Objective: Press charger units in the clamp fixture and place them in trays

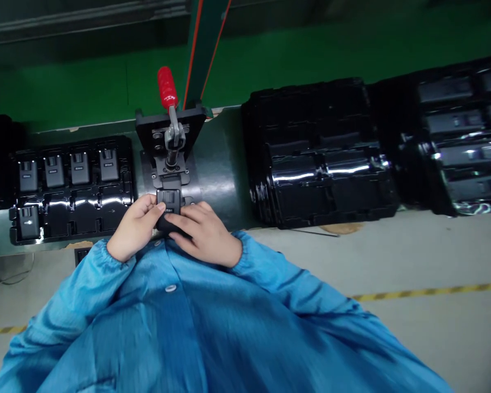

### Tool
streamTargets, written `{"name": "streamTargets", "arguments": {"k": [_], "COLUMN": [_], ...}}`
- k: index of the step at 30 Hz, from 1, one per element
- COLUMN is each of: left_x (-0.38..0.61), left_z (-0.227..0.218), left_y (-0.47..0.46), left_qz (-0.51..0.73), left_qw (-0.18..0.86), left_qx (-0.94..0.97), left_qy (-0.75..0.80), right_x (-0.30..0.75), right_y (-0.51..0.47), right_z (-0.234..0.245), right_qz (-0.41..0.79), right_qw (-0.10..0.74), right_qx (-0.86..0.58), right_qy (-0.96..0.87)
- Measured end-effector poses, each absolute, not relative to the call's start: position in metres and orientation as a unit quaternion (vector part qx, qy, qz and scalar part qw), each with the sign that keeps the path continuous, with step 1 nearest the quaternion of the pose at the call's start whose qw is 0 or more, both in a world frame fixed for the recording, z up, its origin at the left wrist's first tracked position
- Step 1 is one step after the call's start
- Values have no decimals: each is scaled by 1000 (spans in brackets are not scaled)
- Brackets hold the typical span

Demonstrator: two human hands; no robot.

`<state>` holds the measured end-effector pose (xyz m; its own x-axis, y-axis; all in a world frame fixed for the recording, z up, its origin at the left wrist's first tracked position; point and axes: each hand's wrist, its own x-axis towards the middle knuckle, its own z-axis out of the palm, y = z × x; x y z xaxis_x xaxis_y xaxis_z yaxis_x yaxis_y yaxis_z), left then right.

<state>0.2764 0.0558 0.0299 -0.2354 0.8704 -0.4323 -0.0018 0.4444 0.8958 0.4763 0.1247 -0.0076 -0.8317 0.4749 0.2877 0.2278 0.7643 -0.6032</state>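
Note:
Close to my body, both hands hold a small black plastic device (168, 197) with pale lettering on its front. My left hand (135, 225) pinches its left edge, thumb on the face. My right hand (207, 233) grips it from the right, with fingers laid over the lower front. Part of the device is hidden by the fingers. Just beyond it stands a toggle clamp (175, 134) with a red handle (167, 87), mounted on a dark fixture (147, 136). The device is at the near side of this fixture; whether it touches it I cannot tell.
To the left, a black moulded tray (85, 218) carries several similar devices (79, 166) in its pockets. A stack of glossy black trays (323, 158) sits on the right of the bench (225, 169). Farther right are more filled trays (462, 142). A green post (204, 49) rises behind the clamp.

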Motion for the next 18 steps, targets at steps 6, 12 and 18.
{"name": "streamTargets", "arguments": {"k": [6, 12, 18], "left_x": [278, 281, 285], "left_z": [30, 33, 32], "left_y": [56, 55, 52], "left_qz": [430, 419, 431], "left_qw": [523, 536, 533], "left_qx": [322, 324, 343], "left_qy": [661, 657, 642], "right_x": [478, 471, 467], "right_y": [124, 125, 126], "right_z": [-2, 0, -2], "right_qz": [387, 530, 551], "right_qw": [288, 335, 337], "right_qx": [-242, -313, -316], "right_qy": [-842, -714, -695]}}
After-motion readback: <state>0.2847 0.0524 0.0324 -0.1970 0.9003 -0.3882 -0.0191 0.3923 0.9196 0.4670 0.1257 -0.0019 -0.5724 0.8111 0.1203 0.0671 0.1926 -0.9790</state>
